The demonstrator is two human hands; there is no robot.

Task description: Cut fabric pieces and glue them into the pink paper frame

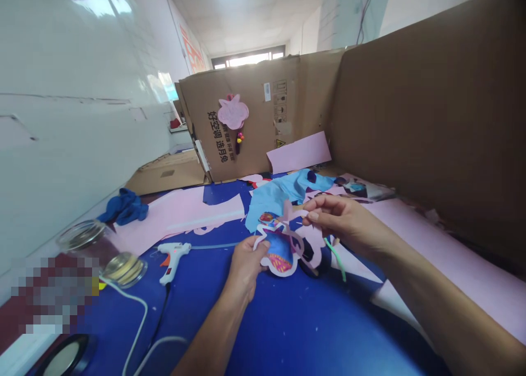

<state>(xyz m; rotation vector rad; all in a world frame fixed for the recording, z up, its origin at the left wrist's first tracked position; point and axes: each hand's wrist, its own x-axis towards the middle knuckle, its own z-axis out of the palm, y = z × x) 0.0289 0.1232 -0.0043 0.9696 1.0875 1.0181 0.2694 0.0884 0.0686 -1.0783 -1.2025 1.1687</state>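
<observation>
My left hand [245,267] is closed on the edge of a flat cut-out [280,249] with a blue, pink and yellow patterned face and a pale scalloped border. At the cut-out's upper right, my right hand [337,216] pinches a thin, curling pale pink strip [293,214] between thumb and fingers. Part of the strip loops down beside the cut-out's right edge; whether the two are joined I cannot tell. Behind both hands lies a crumpled light-blue cloth [271,196].
A white glue gun [175,255] with its cord lies left of my left hand, near a glass jar [88,241]. Pink sheets [176,214] and a dark blue cloth [125,206] lie further back. Cardboard walls [255,124] stand behind and at right; a pink flower shape [233,113] hangs there.
</observation>
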